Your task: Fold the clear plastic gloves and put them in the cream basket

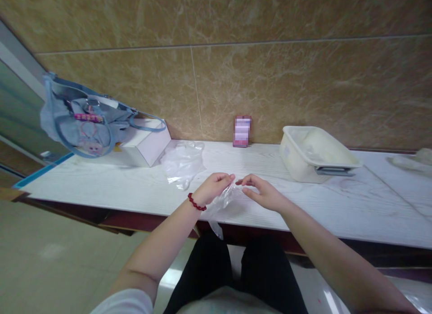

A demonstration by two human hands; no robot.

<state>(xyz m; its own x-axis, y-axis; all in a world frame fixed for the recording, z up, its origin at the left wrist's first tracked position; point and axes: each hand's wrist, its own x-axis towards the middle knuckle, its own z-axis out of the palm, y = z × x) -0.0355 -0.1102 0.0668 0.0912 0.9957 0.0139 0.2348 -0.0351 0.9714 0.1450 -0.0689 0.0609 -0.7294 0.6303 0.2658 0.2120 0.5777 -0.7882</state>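
Observation:
My left hand (216, 187), with a red beaded bracelet on the wrist, pinches a clear plastic bag (225, 198) between thumb and fingers. The crumpled bag hangs below that hand, and its lower end droops over the front edge of the table (266, 217). Just to the right, my right hand (259, 190) is open, its thumb and bent fingers apart. Its fingertips come close to the bag's upper edge; whether they touch it I cannot tell. More clear plastic bags (185, 163) lie flat on the tabletop left of my hands.
A cream plastic bin (297, 163) with a grey handle stands on the right, something clear inside it. A phone (242, 132) leans against the tiled wall (256, 80). At the left, a blue denim bag (81, 120) rests on a white box (148, 143). Clear plastic (411, 162) lies far right.

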